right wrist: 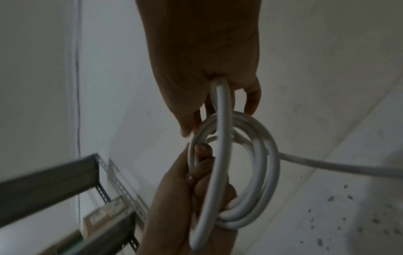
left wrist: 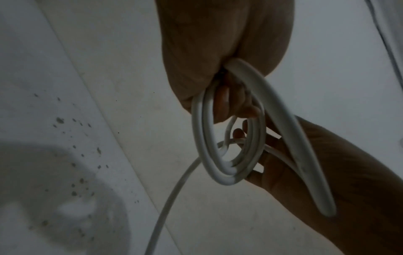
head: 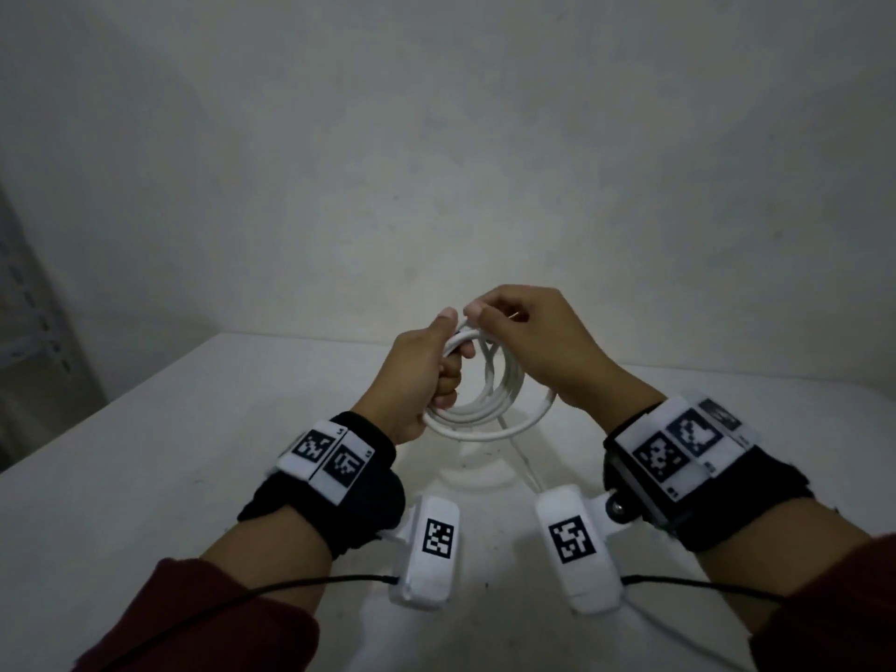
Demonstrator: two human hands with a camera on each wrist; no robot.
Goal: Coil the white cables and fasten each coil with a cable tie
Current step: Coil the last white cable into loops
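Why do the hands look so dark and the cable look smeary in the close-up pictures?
Left wrist view: the left hand is lit from behind, so it shows nearly as a dark shape, and the nearest loop of the white cable is blurred. Right wrist view: the right hand is dim too, and the near loop is soft. Head view: dim, with darkened corners.

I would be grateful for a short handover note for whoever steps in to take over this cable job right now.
Left hand: grips the coiled white round cable, held above the white table.
Right hand: fingers curled round the strand that is laid on as the next loop.
Done: several loops wound.
Left: a loose tail still trails toward the table; finish coiling, then fasten with a tie. No cable tie is in view.
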